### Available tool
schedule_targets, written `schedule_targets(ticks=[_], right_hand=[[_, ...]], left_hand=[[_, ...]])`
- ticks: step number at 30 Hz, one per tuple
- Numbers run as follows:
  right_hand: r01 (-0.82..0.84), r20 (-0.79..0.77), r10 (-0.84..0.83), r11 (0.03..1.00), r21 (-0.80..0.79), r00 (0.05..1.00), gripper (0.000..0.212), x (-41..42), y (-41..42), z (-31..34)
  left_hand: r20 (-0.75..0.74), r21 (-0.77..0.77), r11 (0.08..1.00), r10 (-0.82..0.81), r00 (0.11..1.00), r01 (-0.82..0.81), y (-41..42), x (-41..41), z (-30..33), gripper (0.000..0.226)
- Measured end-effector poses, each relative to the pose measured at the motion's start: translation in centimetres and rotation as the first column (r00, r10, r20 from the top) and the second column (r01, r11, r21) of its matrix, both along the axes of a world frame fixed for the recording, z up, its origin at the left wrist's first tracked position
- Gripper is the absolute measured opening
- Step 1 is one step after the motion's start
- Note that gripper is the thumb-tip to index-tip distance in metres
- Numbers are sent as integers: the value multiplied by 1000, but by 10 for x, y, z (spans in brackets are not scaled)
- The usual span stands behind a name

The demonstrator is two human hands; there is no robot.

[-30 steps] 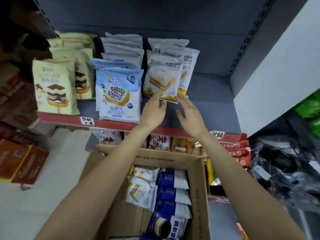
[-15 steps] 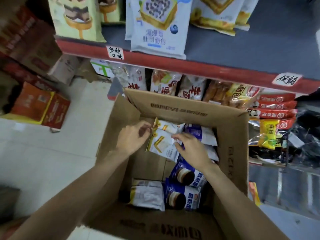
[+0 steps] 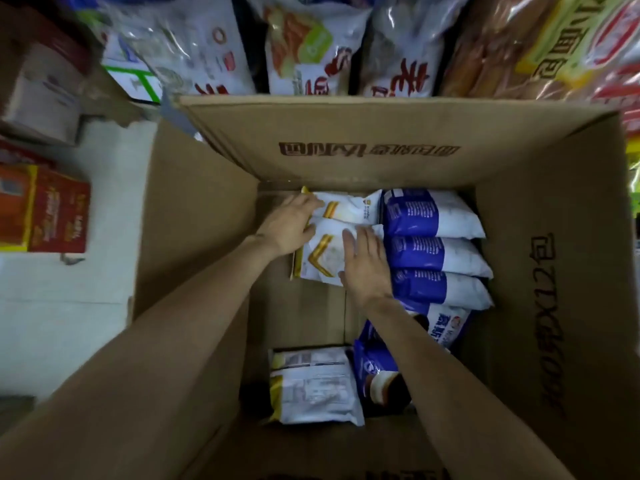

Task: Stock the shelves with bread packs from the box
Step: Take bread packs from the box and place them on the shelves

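Both hands were down in the box (image 3: 540, 209), working the far left corner. There two white packs with yellow chevrons stood one behind the other against the far wall, beside a row of blue packs (image 3: 436, 251) that filled the right side. The left hand (image 3: 289, 225) lay across the left edge of the two white packs, fingers stretched forward onto the rear pack (image 3: 349, 207); whether the thumb had hooked underneath could not be made out, so the hold read as flat contact, not a pinch. The right hand (image 3: 365, 263) rested palm down on the front pack (image 3: 320, 259), fingers straight and spread, nothing curled round it.

The step looked like lifting one or both white packs out. To do it well, the fingers needed to get under or round the sealed edges instead of pressing on the faces, since these were soft, air-filled bags and a squeeze in the middle would likely crush the bread. The pair could come up together if each hand took one side and clamped lightly, keeping them upright so the printed fronts stayed the same way round for the shelf. The corner was snug against the cardboard wall, so a straight upward pull seemed safer than dragging sideways across the blue row.

A further white pack (image 3: 313, 389) lay flat near the front of the box, back label up. On the lower shelf beyond the box stood bagged goods (image 3: 311, 46).
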State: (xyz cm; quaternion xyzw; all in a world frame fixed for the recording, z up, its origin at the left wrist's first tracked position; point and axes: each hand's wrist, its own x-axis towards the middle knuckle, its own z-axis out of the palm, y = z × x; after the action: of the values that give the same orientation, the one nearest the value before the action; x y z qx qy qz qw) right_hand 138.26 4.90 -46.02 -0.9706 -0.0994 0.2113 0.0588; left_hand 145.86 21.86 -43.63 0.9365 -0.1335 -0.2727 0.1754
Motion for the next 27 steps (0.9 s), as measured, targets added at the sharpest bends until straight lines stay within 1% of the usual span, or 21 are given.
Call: schedule_targets(ticks=[2, 3, 5, 7, 8, 11, 12, 14, 16, 18, 21, 23, 25, 27], right_hand=[[-38, -12, 37, 997, -61, 999, 81, 1, 0, -11], [-68, -8, 67, 996, -57, 998, 82, 0, 0, -13], [-121, 4, 121, 992, -35, 993, 82, 0, -5, -16], [-217, -86, 215, 976, -10, 973, 76, -4, -10, -18], [-237, -120, 237, 971, 9, 964, 73, -4, -13, -20], [-211, -120, 212, 977, 20, 970, 72, -2, -12, -16], [-187, -160, 187, 982, 15, 969, 76, -2, -11, -16], [-132, -217, 130, 991, 8, 967, 83, -4, -7, -20], [-78, -172, 79, 997, 10, 982, 88, -11, -4, -24], [14, -105, -12, 1000, 19, 994, 95, -20, -2, -26], [155, -46, -155, 988, -23, 987, 105, -33, 6, -28], [274, -39, -273, 961, 33, 961, 110, -38, 12, -29], [370, -92, -361, 922, 113, 928, 107, -43, 14, -29], [478, -221, -430, 839, 260, 875, 102, -45, 15, -24]], left_hand=[[-8, 18, 999, -38, 999, 38, -4, 8, -13, 55], [-29, 70, 994, -87, 996, 89, -8, 11, -19, 57], [-78, 209, 952, -213, 974, 225, -13, 16, -27, 61], [-108, 288, 911, -275, 955, 295, -14, 17, -33, 64], [-107, 312, 899, -289, 951, 309, -13, 17, -35, 67], [-15, 397, 855, -356, 934, 333, -13, 14, -38, 78], [10, 431, 840, -371, 929, 331, -12, 11, -38, 81], [-6, 473, 819, -366, 930, 325, -8, 3, -39, 84], [-46, 454, 843, -299, 953, 286, -1, -4, -43, 81], [-70, 380, 903, -187, 980, 200, 3, -8, -48, 80], [-101, 298, 945, -110, 989, 135, 0, -8, -49, 88], [-114, 273, 957, -65, 991, 94, -2, -7, -44, 96], [-141, 263, 964, -1, 990, 38, 0, -7, -38, 99], [-158, 247, 969, 41, 987, -1, 3, -10, -33, 84]])
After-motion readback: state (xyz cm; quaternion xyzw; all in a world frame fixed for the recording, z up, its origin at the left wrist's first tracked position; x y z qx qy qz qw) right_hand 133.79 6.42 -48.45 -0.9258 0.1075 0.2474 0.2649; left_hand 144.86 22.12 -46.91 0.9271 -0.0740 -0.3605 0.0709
